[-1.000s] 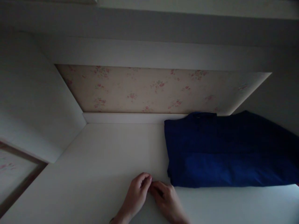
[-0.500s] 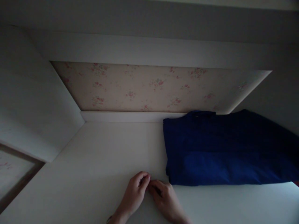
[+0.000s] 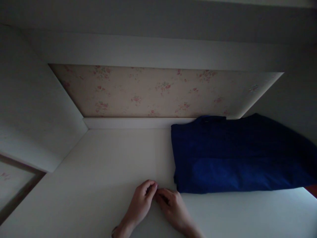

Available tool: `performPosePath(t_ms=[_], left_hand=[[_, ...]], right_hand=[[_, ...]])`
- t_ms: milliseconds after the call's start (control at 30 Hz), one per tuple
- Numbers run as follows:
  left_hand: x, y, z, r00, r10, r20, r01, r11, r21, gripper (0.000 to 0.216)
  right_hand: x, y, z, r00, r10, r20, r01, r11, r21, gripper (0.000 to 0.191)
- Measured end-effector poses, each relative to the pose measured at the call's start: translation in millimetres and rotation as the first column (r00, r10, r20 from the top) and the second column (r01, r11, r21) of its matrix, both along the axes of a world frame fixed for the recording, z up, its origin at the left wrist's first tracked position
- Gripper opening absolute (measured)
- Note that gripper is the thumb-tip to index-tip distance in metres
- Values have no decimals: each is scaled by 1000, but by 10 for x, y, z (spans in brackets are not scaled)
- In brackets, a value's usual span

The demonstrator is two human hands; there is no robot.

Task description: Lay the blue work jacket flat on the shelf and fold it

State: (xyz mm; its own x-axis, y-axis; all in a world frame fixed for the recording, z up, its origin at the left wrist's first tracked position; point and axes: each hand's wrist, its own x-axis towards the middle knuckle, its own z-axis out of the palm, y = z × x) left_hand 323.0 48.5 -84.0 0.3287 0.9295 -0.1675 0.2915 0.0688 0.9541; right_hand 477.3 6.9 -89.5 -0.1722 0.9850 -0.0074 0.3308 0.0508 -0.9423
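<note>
My left hand and my right hand meet at the fingertips above the white shelf surface. Thumb and fingers are pinched together on both hands, and whatever may be between them is hidden or too small to make out. Just right of my right hand lies a dark blue piece of folded cloth, possibly a garment or a fabric bag. It rests flat on the shelf, its back edge reaching the rear ledge.
White panels enclose the space on the left and overhead. Behind is a back panel with floral wallpaper, above a low white ledge. A framed floral panel stands at lower left. Something red shows at the right edge.
The view has shifted slightly, so everything appears a little further left. My hands keep the same pinched pose, fingertips together, and the blue cloth stays where it was.
</note>
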Motion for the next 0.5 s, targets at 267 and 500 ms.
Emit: performPosePath(t_ms=[267, 500], left_hand=[[-18, 6, -30, 1000, 13, 19, -12, 999, -36, 36], [351, -125, -1, 992, 33, 119, -16, 989, -146, 43]], right_hand=[[-6, 13, 79, 1000, -2, 18, 2, 1000, -4, 24], [36, -338, -241, 992, 59, 113, -55, 998, -43, 16]])
